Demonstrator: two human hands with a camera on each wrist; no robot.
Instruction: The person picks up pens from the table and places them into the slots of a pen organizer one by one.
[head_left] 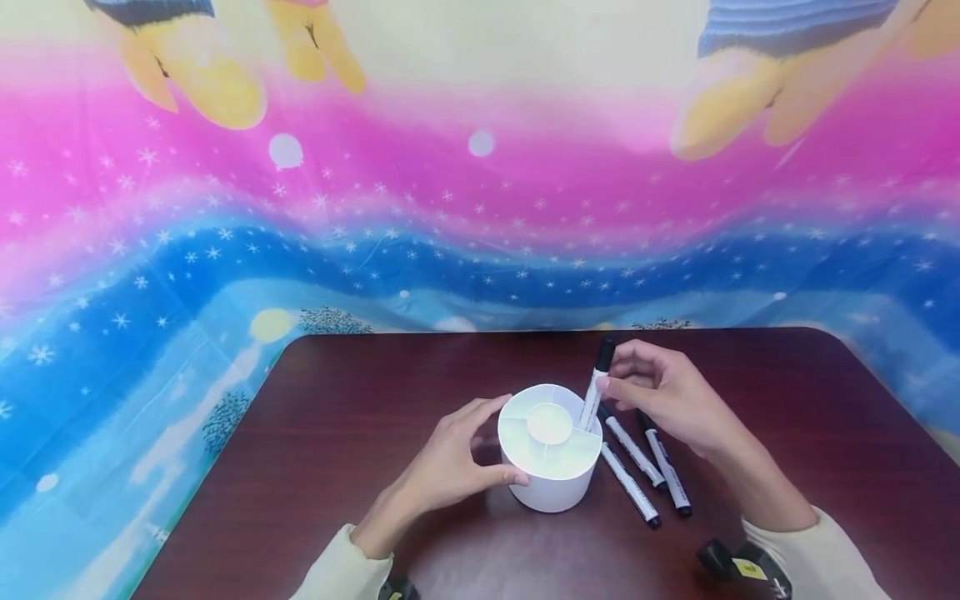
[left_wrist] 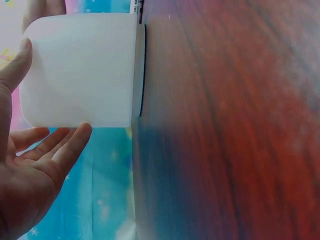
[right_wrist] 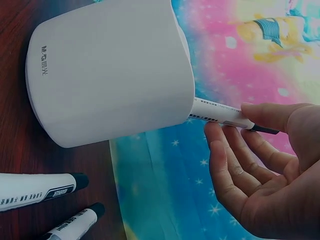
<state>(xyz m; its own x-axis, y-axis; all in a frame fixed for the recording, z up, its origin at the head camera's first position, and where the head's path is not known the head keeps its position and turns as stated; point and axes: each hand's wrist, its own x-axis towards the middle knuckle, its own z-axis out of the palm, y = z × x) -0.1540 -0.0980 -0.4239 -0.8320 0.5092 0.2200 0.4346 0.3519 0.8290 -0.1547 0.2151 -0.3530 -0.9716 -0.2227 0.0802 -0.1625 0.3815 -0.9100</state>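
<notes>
A white round holder [head_left: 551, 492] with several compartments stands on the table. My left hand [head_left: 450, 462] grips its left side, thumb at the near rim; in the left wrist view the fingers [left_wrist: 75, 145] touch the holder [left_wrist: 80, 70]. With thumb and fingers, my right hand [head_left: 675, 396] pinches a black-capped white marker [head_left: 592, 396], its lower end inside the right part of the holder. The right wrist view shows the marker [right_wrist: 220, 111] held by my right hand [right_wrist: 265, 170], partly hidden behind the holder's rim.
Several white markers with black ends lie right of the holder, among them a near one [head_left: 630, 487], a middle one [head_left: 636, 452] and a right one [head_left: 667, 471]. A patterned cloth [head_left: 480, 208] hangs behind the dark red table [head_left: 337, 417].
</notes>
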